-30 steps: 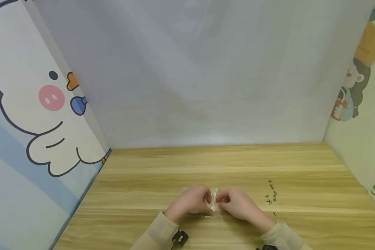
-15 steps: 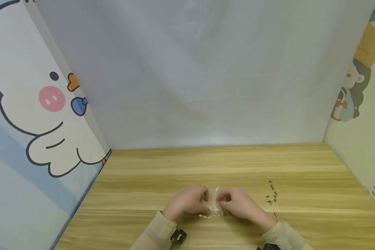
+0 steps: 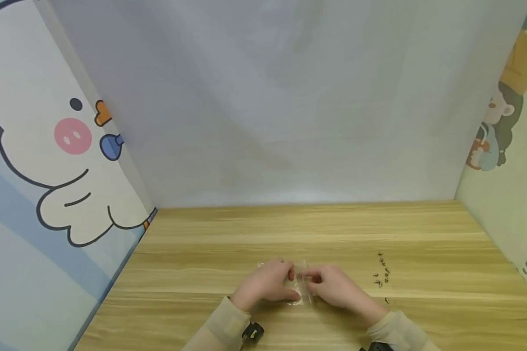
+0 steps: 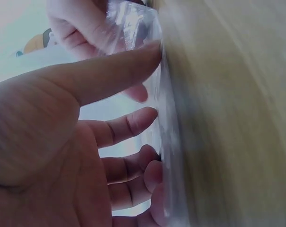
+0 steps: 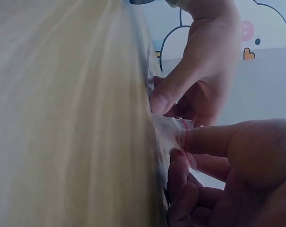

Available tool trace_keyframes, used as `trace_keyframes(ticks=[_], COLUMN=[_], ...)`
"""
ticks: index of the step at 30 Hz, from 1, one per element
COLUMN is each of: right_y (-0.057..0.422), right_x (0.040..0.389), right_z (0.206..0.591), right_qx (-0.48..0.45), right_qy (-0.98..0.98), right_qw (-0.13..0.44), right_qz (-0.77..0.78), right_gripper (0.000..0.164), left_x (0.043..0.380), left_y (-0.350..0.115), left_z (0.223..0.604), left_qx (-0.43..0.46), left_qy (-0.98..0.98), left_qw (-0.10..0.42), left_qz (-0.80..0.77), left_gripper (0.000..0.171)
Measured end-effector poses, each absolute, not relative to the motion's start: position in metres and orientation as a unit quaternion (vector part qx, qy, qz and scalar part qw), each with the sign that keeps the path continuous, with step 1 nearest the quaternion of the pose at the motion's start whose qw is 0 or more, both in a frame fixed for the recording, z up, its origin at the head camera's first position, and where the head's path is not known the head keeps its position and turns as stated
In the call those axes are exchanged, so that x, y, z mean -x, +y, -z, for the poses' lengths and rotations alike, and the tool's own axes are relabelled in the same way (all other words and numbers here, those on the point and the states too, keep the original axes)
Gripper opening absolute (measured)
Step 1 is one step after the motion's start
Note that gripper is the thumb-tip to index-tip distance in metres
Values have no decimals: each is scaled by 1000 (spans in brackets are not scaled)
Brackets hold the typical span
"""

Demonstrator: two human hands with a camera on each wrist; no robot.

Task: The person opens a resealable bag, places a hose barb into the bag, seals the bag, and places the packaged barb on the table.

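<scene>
A clear plastic zip bag (image 3: pixel 305 291) lies on the table between both hands; the right wrist view shows the red line along the bag's mouth (image 5: pixel 186 137). My left hand (image 3: pixel 268 282) rests on the bag, its thumb and fingertips spread and pressing it against the table. Thumb and fingers of my right hand (image 3: pixel 335 288) pinch the bag at its mouth edge, which is lifted a little. In the left wrist view, crumpled film (image 4: pixel 136 23) rises beside the left thumb. Whether the bag holds anything is hidden by the hands.
Several small dark metal pieces (image 3: pixel 387 277) lie scattered on the wooden table (image 3: pixel 202 243) to the right of my right hand; they are too small to name. A pale backdrop (image 3: pixel 290 122) stands behind the table, with printed side walls left and right.
My left hand has shifted slightly right, toward the right hand. The bag's mouth edge stands more upright, and the right index finger reaches a little farther left over it.
</scene>
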State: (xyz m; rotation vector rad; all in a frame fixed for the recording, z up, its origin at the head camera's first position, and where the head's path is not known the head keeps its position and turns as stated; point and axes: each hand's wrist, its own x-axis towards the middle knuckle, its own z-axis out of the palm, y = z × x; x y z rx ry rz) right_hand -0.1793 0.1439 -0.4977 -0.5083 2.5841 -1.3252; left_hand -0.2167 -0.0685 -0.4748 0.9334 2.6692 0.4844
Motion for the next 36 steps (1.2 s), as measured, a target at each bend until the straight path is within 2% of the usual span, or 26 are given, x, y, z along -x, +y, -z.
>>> trace_keyframes(ticks=[8,13,16,21,26,28,34,36], right_y=[145,143,142,141,145,146,148,147], right_x=[179,180,180,178,179,179,181,181], right_z=[498,499,499,498,495,494,496,497], right_qx=[177,182,184,182,166,160,172,179], right_qy=[877,884,888,888,880,879,882,882], right_qw=[93,81,78,93,110,110,93,90], right_qz=[437,423,415,413,431,435,428,427], right_gripper=[64,48,47,69,76,71,38,40], left_x=[218,216,215,215,219,221,221,220], left_y=[-70,-70,-69,-69,-70,-71,-71,-70], left_z=[475,476,475,474,476,477,479,479], left_qx=[-297,-296,-301,-305,-306,-307,-319,-321], left_qy=[933,936,935,934,930,929,927,927], left_qw=[139,130,125,124,134,137,131,126], left_qz=[-149,-140,-139,-141,-153,-154,-150,-150], left_gripper=[63,69,70,71,69,67,62,63])
